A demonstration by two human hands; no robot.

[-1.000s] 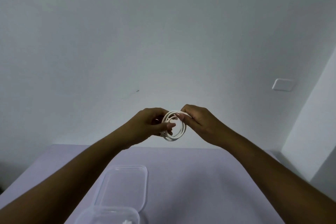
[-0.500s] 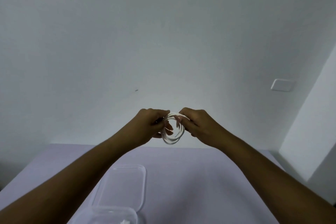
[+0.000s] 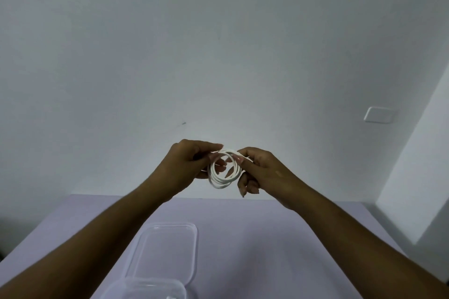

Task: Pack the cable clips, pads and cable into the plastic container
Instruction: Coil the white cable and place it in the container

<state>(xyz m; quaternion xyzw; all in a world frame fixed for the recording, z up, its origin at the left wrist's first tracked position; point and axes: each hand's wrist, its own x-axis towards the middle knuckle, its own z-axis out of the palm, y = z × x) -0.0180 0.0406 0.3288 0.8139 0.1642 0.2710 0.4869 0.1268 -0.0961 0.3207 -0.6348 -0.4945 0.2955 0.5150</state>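
Observation:
A white cable [image 3: 222, 181] is wound into a small coil of several loops, held in the air above the far part of the table. My left hand [image 3: 184, 165] pinches the coil's left side. My right hand [image 3: 263, 171] grips its upper right side between thumb and fingers. The clear plastic container [image 3: 145, 290] stands at the bottom edge of the view, mostly cut off, with something white just visible inside. Its clear lid [image 3: 167, 250] lies flat on the table right behind it. Clips and pads cannot be made out.
The table [image 3: 267, 238] has a pale lilac top and ends at a white wall. A white wall plate [image 3: 379, 114] sits on the wall at right. Both forearms stretch over the table on either side of the container.
The coil and both hands have shifted slightly left and down. My right hand's lower fingers have loosened and hang below the coil.

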